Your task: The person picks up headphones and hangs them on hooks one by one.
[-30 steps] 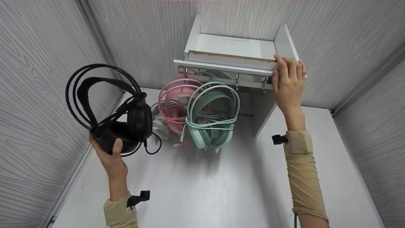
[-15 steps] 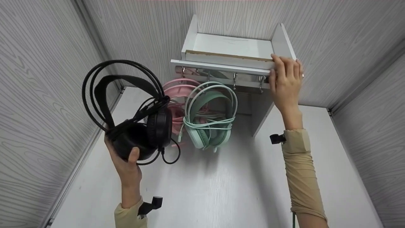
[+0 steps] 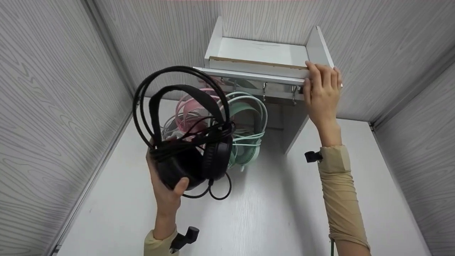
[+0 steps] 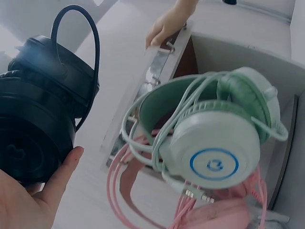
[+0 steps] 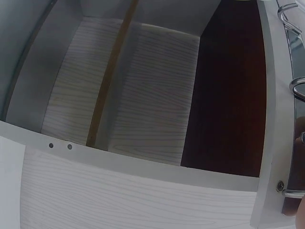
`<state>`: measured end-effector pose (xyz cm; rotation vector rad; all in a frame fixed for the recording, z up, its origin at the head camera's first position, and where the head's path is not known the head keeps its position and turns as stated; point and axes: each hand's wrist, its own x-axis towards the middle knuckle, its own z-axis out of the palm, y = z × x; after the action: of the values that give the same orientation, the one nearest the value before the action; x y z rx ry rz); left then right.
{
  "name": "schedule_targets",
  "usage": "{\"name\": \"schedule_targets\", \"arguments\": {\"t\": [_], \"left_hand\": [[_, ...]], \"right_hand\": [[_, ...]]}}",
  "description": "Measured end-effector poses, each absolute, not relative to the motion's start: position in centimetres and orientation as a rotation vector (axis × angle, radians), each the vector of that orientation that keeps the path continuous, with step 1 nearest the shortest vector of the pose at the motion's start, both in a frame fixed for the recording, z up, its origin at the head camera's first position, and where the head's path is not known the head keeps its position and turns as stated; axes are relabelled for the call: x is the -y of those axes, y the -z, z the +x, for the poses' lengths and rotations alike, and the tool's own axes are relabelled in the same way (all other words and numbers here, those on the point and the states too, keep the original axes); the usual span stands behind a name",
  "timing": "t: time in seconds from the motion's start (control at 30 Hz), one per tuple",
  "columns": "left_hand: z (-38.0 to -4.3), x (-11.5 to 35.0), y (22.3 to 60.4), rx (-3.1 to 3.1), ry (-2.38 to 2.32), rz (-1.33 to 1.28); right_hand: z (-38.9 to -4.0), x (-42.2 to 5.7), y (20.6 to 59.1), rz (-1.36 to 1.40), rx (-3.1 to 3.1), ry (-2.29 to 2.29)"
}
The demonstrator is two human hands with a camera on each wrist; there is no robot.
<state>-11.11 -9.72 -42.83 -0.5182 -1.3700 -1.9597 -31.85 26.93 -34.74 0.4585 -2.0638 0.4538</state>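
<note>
My left hand (image 3: 165, 199) holds black headphones (image 3: 218, 160) by an ear cup, headband up and cable wound around them. In the head view they overlap pink headphones (image 3: 190, 108) and mint-green headphones (image 3: 249, 145), which hang under a white shelf unit (image 3: 259, 67). The left wrist view shows the green ear cup (image 4: 214, 148) apart from the black ones. My right hand (image 3: 323, 94) grips the right end of the shelf's front edge, fingers over the top and thumb in front. Only a sliver of it shows in the right wrist view.
Metal hooks (image 3: 264, 91) line the rail under the shelf; two on the right carry nothing. Grey-white headphones (image 3: 167, 129) show partly behind the black ones. A side panel (image 3: 296, 124) supports the unit on the right. Wood-grain walls (image 3: 53, 89) surround the white tabletop (image 3: 241, 220).
My left hand has carried the black headphones rightward, from beside the hanging headphones to in front of the pink ones and part of the green. My right hand has stayed on the shelf.
</note>
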Motion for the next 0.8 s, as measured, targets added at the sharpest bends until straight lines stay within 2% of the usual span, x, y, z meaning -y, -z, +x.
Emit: {"name": "schedule_targets", "arguments": {"t": [0.8], "left_hand": [[-12.2,3.1,43.7,1.553,1.962,-0.634]], "right_hand": [[-31.7,-27.0,34.6,0.483,2.06,-0.458]]}}
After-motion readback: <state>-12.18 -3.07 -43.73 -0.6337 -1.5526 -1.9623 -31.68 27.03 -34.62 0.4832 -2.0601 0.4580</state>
